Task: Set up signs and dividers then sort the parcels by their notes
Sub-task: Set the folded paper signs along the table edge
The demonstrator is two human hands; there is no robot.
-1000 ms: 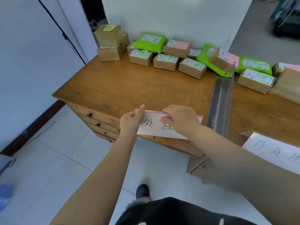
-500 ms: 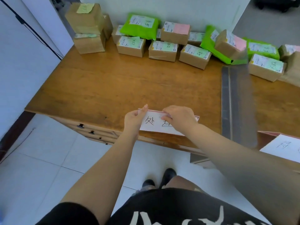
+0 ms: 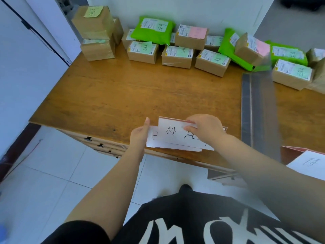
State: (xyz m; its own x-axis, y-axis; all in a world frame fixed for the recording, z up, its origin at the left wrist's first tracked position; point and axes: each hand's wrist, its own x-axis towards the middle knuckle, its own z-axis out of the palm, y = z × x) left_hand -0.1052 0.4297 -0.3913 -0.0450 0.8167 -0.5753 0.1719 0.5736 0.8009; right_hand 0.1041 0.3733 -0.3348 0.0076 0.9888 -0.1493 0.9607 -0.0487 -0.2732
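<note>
Presently, both hands are at the near edge of the wooden tabletop (image 3: 123, 95), working a white handwritten sign (image 3: 173, 136). Left hand (image 3: 139, 135) grasps the sign's left end, fingers curled behind the card and thumb up along its edge. Right hand (image 3: 204, 129) pinches the upper part of the sign, fingers closed over its pink-edged top. The sign overhangs the tabletop's front edge; a second white sheet shows beneath and to the left of the upper one.

A long grey divider strip (image 3: 255, 110) lies on the tabletop to the right, running from the near edge toward the parcels. Another sign (image 3: 309, 164) with handwriting sits at the far right near corner, partly out of frame.

Brown cardboard parcels (image 3: 177, 56) and green mailer bags (image 3: 154, 29) are lined along the back wall, most bearing labels with green or pink notes. Two boxes are stacked at the back left (image 3: 95, 25).
</note>
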